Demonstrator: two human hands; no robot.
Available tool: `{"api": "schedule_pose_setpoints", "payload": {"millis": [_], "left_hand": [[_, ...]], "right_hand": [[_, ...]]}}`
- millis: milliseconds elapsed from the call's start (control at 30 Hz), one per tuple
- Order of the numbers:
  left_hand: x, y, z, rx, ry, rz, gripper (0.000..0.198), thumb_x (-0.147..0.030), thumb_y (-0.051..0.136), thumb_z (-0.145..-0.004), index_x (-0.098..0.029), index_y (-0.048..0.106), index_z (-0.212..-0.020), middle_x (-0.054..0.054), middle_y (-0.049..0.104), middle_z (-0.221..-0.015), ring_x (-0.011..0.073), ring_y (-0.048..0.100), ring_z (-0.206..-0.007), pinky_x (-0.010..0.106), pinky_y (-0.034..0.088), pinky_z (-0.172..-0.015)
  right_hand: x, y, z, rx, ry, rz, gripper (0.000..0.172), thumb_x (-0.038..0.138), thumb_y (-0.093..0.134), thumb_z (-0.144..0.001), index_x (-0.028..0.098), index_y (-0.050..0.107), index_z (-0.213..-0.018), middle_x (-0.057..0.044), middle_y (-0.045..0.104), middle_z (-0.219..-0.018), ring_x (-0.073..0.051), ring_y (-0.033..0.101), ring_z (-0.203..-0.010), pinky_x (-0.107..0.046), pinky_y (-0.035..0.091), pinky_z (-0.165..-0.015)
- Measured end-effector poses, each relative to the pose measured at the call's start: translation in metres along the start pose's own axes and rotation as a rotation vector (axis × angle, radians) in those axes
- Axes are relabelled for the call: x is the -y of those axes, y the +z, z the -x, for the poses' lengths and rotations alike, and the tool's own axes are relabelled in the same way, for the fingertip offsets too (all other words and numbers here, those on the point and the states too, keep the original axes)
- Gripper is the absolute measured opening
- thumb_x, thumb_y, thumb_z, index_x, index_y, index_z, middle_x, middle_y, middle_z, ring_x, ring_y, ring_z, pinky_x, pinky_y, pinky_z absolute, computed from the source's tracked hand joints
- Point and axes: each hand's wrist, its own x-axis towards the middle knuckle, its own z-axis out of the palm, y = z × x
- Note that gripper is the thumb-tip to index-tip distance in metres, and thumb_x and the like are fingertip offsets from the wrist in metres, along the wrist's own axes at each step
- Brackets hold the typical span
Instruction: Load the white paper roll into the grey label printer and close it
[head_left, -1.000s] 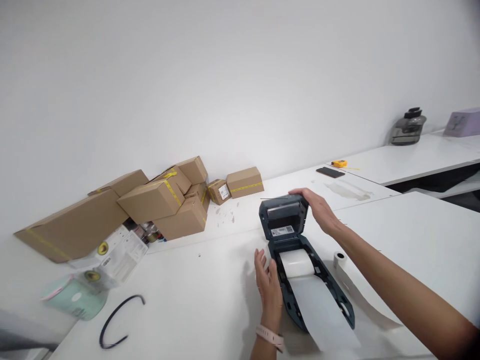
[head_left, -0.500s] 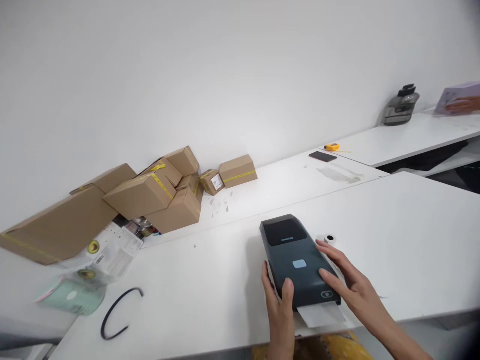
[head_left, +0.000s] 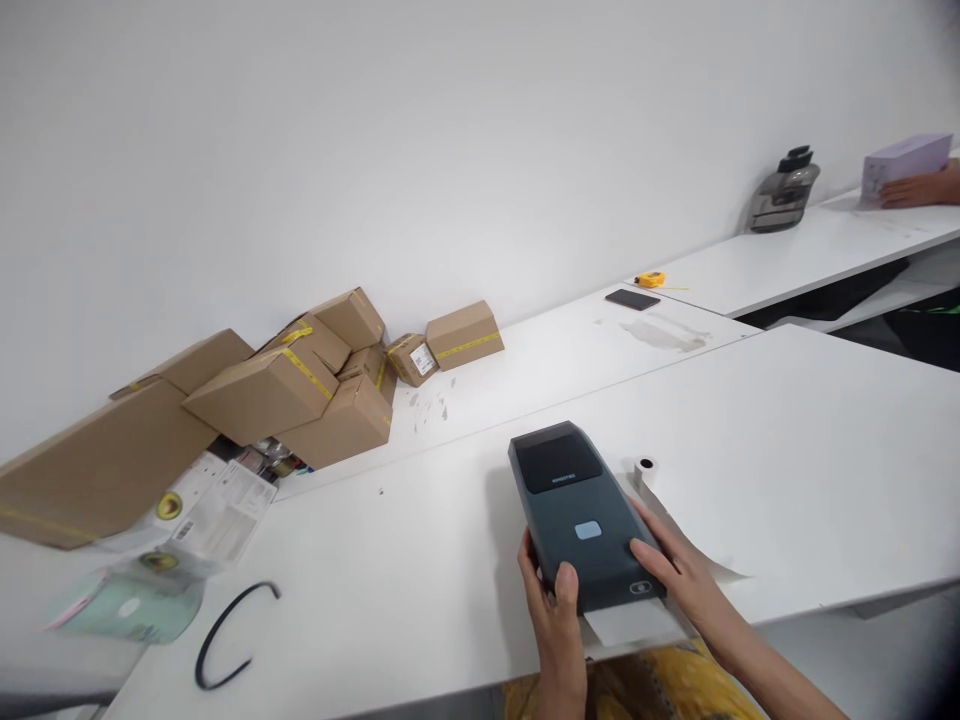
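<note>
A dark blue-grey portable label printer [head_left: 589, 500] sits at the near side of the white table, with a black glossy panel at its far end and a pale blue button in its middle. White paper [head_left: 626, 624] sticks out of its near end. My left hand [head_left: 555, 630] is closed on the left side, thumb on top. On the right side my right hand [head_left: 679, 570] grips it, thumb on top and fingers partly hidden by the edge. Just beyond that hand stands a small paper roll [head_left: 645, 468], and a loose strip [head_left: 694, 550] trails from it towards the table's front edge.
Cardboard boxes [head_left: 262, 395] are piled at the left. Plastic-wrapped packs [head_left: 135, 605] and a black curved band [head_left: 214, 635] lie nearer. A phone [head_left: 632, 299], a yellow tape measure [head_left: 649, 280] and a bottle [head_left: 784, 195] are farther back. Another person's hand [head_left: 919, 188] touches a lilac box [head_left: 904, 160].
My right hand's fingers have moved from the top edge down around the printer's right side. More of the paper roll and its strip shows. The view has shifted slightly.
</note>
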Motion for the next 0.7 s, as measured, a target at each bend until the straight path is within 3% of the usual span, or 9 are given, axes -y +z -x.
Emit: {"api": "schedule_pose_setpoints", "payload": {"millis": [200,567,633,700], "left_hand": [[0.006,0.001,0.000,-0.005,0.021,-0.012,0.080,-0.065,0.065,-0.078,-0.018,0.045,-0.140,0.018,0.054,-0.142,0.0315,0.056,-0.127,0.038,0.050,-0.097],[0.001,-0.008,-0.004,0.096,0.033,-0.120,0.081,-0.068,0.061,-0.081,-0.018,0.041,-0.142,0.020,0.051,-0.145,0.0298,0.055,-0.127,0.037,0.049,-0.100],[0.004,-0.016,0.005,0.048,0.021,-0.126,0.081,-0.068,0.061,-0.081,-0.019,0.041,-0.142,0.018,0.051,-0.144,0.0278,0.056,-0.124,0.035,0.049,-0.098],[0.014,-0.029,0.018,-0.078,0.032,-0.197,0.073,-0.069,0.062,-0.080,-0.020,0.051,-0.133,0.015,0.059,-0.131,0.0238,0.062,-0.111,0.031,0.050,-0.090]], "right_hand": [[-0.007,0.002,-0.002,-0.035,-0.028,0.004,0.083,0.072,0.058,-0.080,0.023,0.046,-0.146,-0.012,0.047,-0.154,-0.037,0.042,-0.143,-0.051,0.044,-0.112],[-0.016,0.009,-0.002,-0.120,-0.133,0.016,0.067,0.066,0.054,-0.086,0.027,0.054,-0.141,-0.010,0.057,-0.146,-0.037,0.053,-0.133,-0.044,0.057,-0.094],[-0.013,0.010,0.000,-0.125,-0.149,0.033,0.067,0.065,0.053,-0.087,0.028,0.052,-0.142,-0.009,0.055,-0.148,-0.036,0.051,-0.135,-0.044,0.056,-0.097],[-0.012,0.012,0.005,-0.157,-0.159,0.053,0.068,0.065,0.052,-0.089,0.029,0.046,-0.146,-0.009,0.050,-0.152,-0.035,0.047,-0.139,-0.047,0.052,-0.103]]}}
